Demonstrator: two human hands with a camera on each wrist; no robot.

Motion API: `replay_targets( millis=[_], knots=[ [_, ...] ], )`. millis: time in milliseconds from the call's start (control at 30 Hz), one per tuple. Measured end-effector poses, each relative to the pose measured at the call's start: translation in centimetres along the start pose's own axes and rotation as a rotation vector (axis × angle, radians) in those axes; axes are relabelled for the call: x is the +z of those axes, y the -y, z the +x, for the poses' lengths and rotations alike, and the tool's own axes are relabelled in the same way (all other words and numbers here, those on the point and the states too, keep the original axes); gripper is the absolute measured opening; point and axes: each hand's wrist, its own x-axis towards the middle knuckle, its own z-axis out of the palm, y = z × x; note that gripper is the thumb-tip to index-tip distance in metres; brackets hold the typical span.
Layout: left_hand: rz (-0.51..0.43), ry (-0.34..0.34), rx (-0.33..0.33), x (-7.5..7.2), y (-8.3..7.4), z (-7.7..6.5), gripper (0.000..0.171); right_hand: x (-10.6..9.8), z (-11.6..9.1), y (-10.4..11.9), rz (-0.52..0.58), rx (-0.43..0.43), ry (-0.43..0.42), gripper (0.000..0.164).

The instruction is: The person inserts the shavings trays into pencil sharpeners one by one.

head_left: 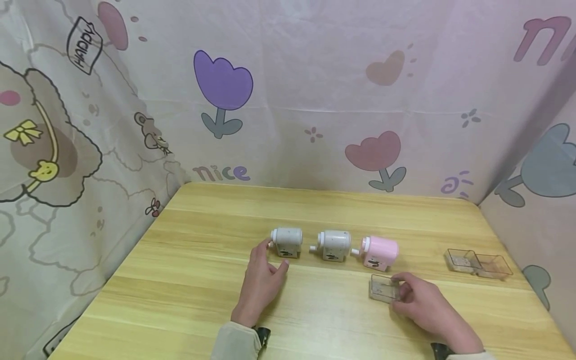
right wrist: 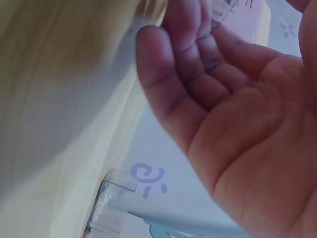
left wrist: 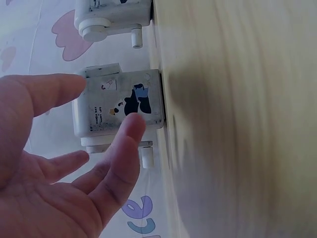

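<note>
Three crank pencil sharpeners stand in a row: a light grey left one (head_left: pixel 288 242), a grey middle one (head_left: pixel 334 245) and a pink one (head_left: pixel 380 253). My left hand (head_left: pixel 262 280) is beside the left sharpener, fingers spread and relaxed, fingertips right at its crank side. In the left wrist view, thumb and fingers (left wrist: pixel 126 148) lie apart in front of its panda print. My right hand (head_left: pixel 420 302) pinches a clear shavings drawer (head_left: pixel 383 290) by its right end, in front of the pink sharpener. In the right wrist view, the curled fingers hide most of that drawer.
Two more clear drawers lie side by side at the right of the table, a greyish one (head_left: pixel 461 261) and a pinkish-orange one (head_left: pixel 494 267). Printed cloth (head_left: pixel 297 160) hangs behind the table (head_left: pixel 180 290) and along both sides.
</note>
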Motion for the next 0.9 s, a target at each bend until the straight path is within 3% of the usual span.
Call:
replay_targets(
  millis=[300, 633, 900],
  knots=[
    [0.019, 0.025, 0.082, 0.0, 0.2, -0.2, 0.077, 1.0, 0.5, 0.6, 0.023, -0.112, 0.001, 0.058],
    [0.022, 0.036, 0.083, 0.3, 0.0, 0.1, 0.083, 1.2, 0.7, 0.6, 0.027, -0.132, 0.012, 0.063],
    [0.103, 0.098, 0.091, 0.7, -0.4, 0.1, 0.084, 1.4, 0.8, 0.6, 0.026, -0.134, 0.018, 0.065]
  ],
)
